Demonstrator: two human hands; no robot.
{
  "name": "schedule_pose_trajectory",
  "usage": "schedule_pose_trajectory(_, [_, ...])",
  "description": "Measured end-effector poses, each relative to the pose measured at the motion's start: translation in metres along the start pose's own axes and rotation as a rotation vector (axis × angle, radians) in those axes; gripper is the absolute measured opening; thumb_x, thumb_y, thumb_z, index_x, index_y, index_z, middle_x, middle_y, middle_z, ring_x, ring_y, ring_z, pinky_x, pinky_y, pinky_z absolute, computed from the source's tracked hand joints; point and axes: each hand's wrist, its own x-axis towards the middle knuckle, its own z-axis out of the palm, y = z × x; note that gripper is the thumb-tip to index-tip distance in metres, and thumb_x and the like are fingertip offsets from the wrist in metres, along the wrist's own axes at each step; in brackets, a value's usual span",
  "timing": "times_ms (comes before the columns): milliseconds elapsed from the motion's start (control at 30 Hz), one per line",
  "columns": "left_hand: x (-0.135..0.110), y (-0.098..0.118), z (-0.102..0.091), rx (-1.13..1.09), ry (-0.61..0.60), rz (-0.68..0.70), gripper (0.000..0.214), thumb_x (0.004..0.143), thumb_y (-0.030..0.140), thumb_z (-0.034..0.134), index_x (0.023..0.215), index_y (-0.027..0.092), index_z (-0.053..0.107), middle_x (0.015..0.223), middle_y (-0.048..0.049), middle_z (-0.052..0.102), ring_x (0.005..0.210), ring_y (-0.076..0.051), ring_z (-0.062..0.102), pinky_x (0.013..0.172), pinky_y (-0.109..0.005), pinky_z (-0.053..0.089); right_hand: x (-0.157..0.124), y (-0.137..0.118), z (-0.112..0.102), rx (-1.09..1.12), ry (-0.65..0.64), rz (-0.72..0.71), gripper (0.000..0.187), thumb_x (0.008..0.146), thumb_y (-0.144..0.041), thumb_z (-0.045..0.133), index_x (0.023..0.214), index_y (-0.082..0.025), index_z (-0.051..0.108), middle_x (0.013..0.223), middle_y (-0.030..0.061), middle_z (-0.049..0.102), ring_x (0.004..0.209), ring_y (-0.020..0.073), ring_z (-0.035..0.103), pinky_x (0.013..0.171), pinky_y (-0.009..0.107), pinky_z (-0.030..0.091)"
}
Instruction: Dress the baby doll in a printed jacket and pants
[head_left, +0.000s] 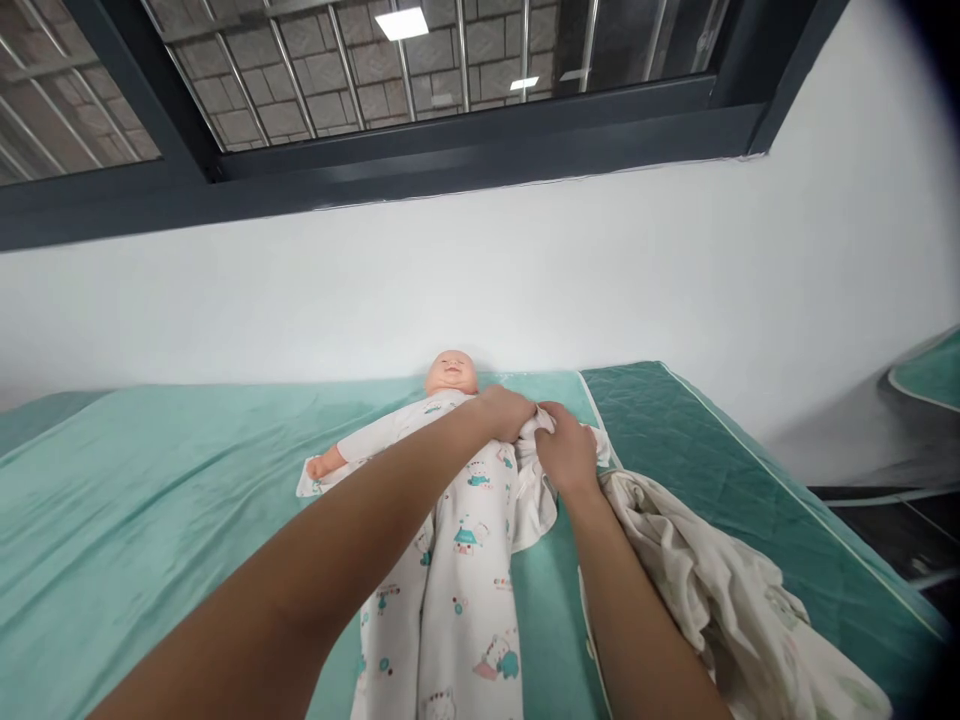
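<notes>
Hands, two, left (506, 412) and right (566, 450), each grip tight on one doll's (451, 372) garment (465, 560); one cloth (697, 570) beside.

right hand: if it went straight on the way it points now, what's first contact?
The bunched white cloth at the doll's shoulder, which the right hand already grips. Just past it is the left hand. Depth is unclear, so that order is likely, not certain.

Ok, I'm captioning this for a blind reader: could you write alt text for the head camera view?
A person's left hand and right hand grip bunched white fabric at the shoulder of a baby doll lying face up in a printed sleepsuit on a green bed cover. A crumpled white cloth lies beside it on the right.
</notes>
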Motion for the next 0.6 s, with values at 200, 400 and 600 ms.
schedule_pose_trajectory(200, [-0.006,-0.002,-0.004,0.015,0.012,-0.027,0.041,0.073,0.023,0.064,0.115,0.019,0.061,0.103,-0.0136,0.073,0.092,-0.032,0.07,0.078,-0.043,0.055,0.002,-0.001,-0.006,0.088,0.077,0.118,0.038,0.081,-0.017,0.044,0.112,-0.021,0.065,0.113,0.0074,0.07,0.106,0.0256,0.061,0.098,0.04,0.037])
schedule_pose_trajectory(400, [0.014,0.016,0.011,0.014,0.038,0.019,0.028,0.074,0.02,0.064,0.102,0.016,0.065,0.096,-0.014,0.073,0.087,-0.03,0.071,0.076,-0.038,0.055,0.002,-0.007,-0.008,0.083,0.037,0.163,0.034,0.084,-0.019,0.045,0.113,-0.023,0.064,0.113,0.0052,0.071,0.106,0.0244,0.062,0.101,0.043,0.034])
schedule_pose_trajectory(600, [0.005,0.02,0.011,0.035,0.119,0.024,0.028,0.079,0.019,0.057,0.106,0.014,0.063,0.101,-0.0158,0.072,0.091,-0.031,0.07,0.078,-0.041,0.054,0.006,0.003,-0.002,0.24,0.128,0.097,0.037,0.074,-0.015,0.043,0.104,-0.022,0.064,0.108,0.0056,0.071,0.101,0.0236,0.063,0.096,0.039,0.039])
